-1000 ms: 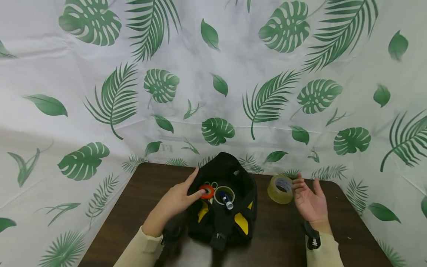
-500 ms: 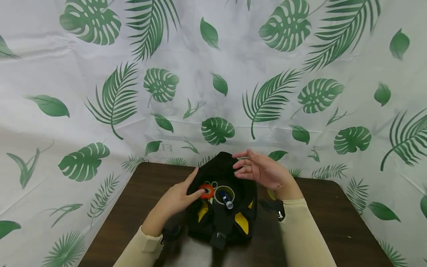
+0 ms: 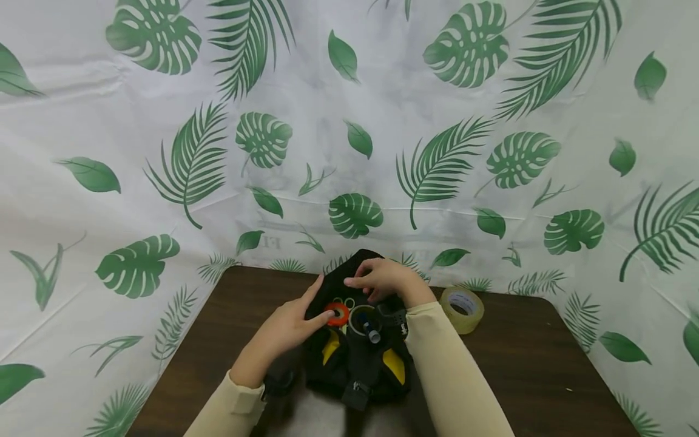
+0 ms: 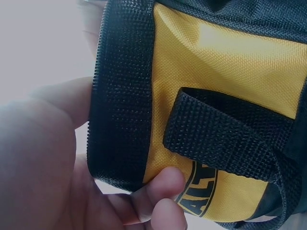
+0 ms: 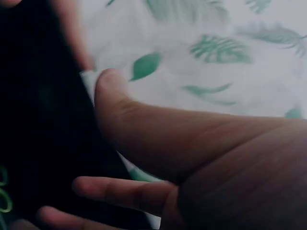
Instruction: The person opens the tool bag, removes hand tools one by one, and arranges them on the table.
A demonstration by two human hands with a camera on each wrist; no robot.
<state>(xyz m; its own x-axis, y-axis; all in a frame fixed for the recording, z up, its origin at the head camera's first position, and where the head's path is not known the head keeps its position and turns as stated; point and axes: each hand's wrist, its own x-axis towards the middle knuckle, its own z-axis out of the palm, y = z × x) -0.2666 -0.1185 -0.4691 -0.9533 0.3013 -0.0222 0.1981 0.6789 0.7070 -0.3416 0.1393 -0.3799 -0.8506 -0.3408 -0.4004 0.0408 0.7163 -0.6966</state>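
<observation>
Backdrop: white sheet printed with green leaves, hung behind a dark brown table. Clock read from the head view, 12 at the table's far edge.

Black bag stood on the table near its middle, mouth open, yellow panels showing. Left hand was at the bag's 10 o'clock, gripping the rim: thumb over the inner side, fingers curled round outside. The left wrist view showed the fingertips against a yellow face bearing a black strap loop and partial lettering, "ALT".

Right hand hung over the bag's mouth at 1 o'clock, holding nothing visible, thumb and fingers apart beside the dark wall. Contact with the wall could not be told.

Inside the bag: orange roll at 10 o'clock, under the left thumb tip; pale green loops just beyond it; pale ring near centre, with a blue tube tilted in it, its light end toward 5 o'clock.

Clear tape roll sat on the table at the bag's 2 o'clock, apart from it. Cream sleeves on both arms.
</observation>
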